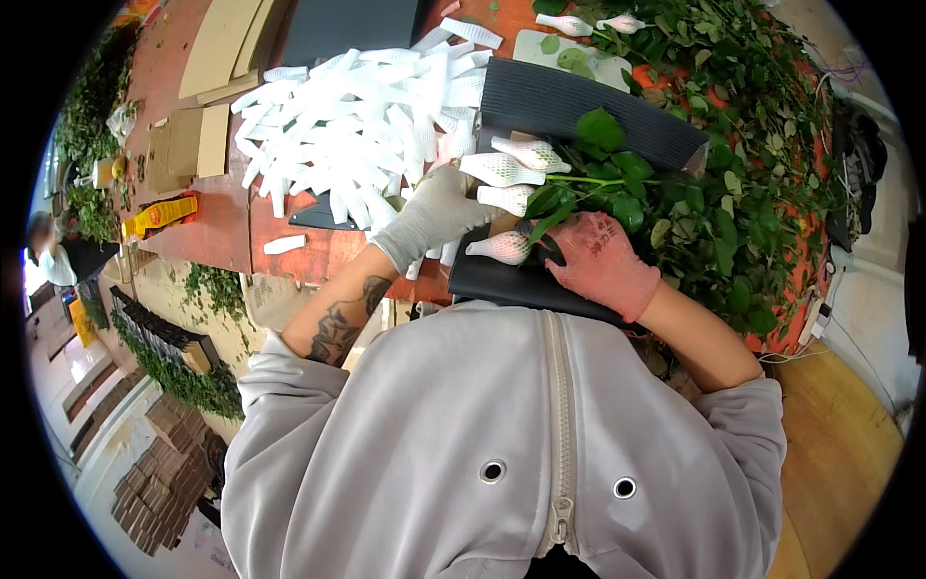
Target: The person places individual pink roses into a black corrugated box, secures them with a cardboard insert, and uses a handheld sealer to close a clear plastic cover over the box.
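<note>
My left hand point(441, 210), in a pale knit glove, lies between a heap of white foam net sleeves point(340, 130) and several roses in foam nets point(503, 169). Its fingertips are partly hidden, and I cannot tell whether they grip anything. My right hand point(600, 260), in a red work glove, is at the leafy stems, its fingers curled beside the lowest netted rose point(500, 247); what it grips is not plain. Leafy green rose stems point(622, 181) run to the right from the netted heads. A black ribbed panel point(579, 108) stands behind the roses.
Rose foliage point(738, 210) covers the table's right side. A black padded edge point(528, 286) lies close to my body. On the left are a single foam sleeve point(285, 244), a yellow bottle point(163, 215), cardboard pieces point(177, 148) and a dark flat panel point(347, 29). A person point(65, 253) is at far left.
</note>
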A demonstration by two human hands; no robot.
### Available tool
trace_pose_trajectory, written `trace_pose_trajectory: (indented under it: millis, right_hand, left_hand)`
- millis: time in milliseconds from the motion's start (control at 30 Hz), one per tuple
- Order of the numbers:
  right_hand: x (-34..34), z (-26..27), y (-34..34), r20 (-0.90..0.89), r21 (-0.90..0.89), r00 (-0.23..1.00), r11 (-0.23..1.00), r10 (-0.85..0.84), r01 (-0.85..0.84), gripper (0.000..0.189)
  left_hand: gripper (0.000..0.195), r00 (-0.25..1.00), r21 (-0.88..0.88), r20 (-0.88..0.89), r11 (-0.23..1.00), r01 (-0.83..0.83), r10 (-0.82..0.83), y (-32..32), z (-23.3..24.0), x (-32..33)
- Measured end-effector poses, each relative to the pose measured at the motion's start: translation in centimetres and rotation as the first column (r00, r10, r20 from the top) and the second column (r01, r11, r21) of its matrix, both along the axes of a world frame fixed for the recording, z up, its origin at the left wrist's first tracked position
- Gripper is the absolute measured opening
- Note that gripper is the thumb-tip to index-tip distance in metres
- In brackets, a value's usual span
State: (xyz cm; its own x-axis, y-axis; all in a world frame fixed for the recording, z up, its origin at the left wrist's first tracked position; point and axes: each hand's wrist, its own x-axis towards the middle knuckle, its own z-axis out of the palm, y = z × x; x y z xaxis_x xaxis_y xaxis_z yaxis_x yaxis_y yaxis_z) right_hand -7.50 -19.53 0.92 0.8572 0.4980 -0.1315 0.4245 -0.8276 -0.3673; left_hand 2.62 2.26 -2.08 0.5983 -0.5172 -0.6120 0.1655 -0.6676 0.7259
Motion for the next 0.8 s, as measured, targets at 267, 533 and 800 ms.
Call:
trace_pose_trajectory:
  millis: [267,533,800]
  right_hand:
    - [0.3,3.1,-0.2,-0.050,-0.162,0.990,0.977,0.132,-0.139,0.049]
    - [0.3,0.5,-0.9,0.000,-0.063,0.990,0.988,0.143,-0.142,0.049]
    - [-0.1,-0.9,-1.1,0.157,0.009,0.979,0.991,0.128,-0.131,0.049]
  left_hand:
    - [0.032,0.915,0.213,0.303,0.955,0.208,-0.267,-0.6,0.9,-0.4]
    - [0.033,0.917,0.170,0.311,0.964,0.204,-0.249,-0.7,1.9,-0.2]
    - [0.031,0.914,0.108,0.273,0.954,0.281,-0.301,1.8,5.0,-0.7]
